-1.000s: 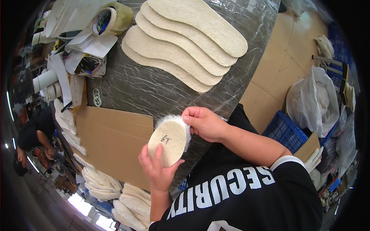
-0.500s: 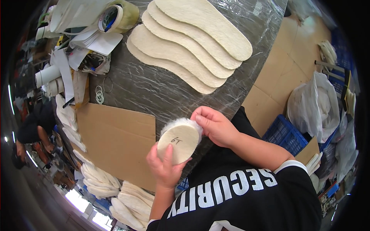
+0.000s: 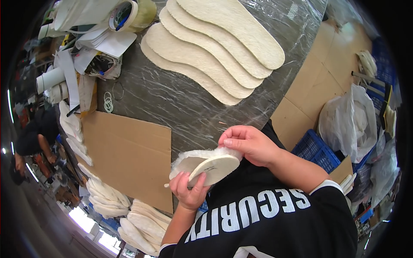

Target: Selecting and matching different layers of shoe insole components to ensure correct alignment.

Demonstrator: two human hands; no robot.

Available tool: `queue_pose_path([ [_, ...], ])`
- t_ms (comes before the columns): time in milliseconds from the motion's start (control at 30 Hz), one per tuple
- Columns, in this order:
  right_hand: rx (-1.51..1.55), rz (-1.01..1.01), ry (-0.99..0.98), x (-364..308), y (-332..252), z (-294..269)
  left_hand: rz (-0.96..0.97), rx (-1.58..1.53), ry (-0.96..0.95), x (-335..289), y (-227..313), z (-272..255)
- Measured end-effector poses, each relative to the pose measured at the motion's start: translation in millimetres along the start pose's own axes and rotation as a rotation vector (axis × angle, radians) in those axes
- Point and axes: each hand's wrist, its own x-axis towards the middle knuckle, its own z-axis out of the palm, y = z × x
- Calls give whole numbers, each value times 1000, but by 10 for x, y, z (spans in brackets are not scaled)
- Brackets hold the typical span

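Note:
Just in front of my body, my left hand (image 3: 189,191) grips fleece insoles (image 3: 217,167) by their near end. The front one shows a smooth cream backing with a dark handwritten mark; white fluffy wool shows behind it, and a gap parts it from a second cream layer. My right hand (image 3: 251,144) has its thumb and fingers closed at the woolly upper right edge; what is between the fingertips is partly hidden. Farther off, several large cream insoles (image 3: 215,47) lie fanned and overlapping on the dark, plastic-covered table (image 3: 142,94).
A cardboard sheet (image 3: 129,155) lies left of my hands. Rubber bands (image 3: 108,103), a tape roll (image 3: 122,15) and papers sit at the far left. White insoles (image 3: 105,198) are heaped beyond the cardboard. At right are a blue crate (image 3: 316,150) and a plastic bag (image 3: 348,122).
The held insoles have tilted and spread apart, showing a second layer and more wool behind the front one. My right hand has moved slightly right and nearer my body.

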Motion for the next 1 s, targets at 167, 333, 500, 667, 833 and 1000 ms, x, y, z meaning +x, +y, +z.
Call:
queue_pose_path([
  [167, -331, 112, -20, 15, -123, -7, 44, 37, -18, -4, 31, -41],
  [333, -540, 116, -30, 26, -116, -37, 137, 66, -10, -14, 12, -34],
  [500, -344, 95, 104, 47, -11, -62, 175, 90, 31, -2, 17, -64],
  [667, -323, 24, 98, 36, -21, -35, 80, -19, -43, 83, -10, -51],
  [833, -298, 16, 84, 27, -42, -26, -16, -122, -100, 228, 13, -75],
  [1000, -275, 2, 50, 14, -37, -35, -18, -153, -133, 285, 13, -79],
])
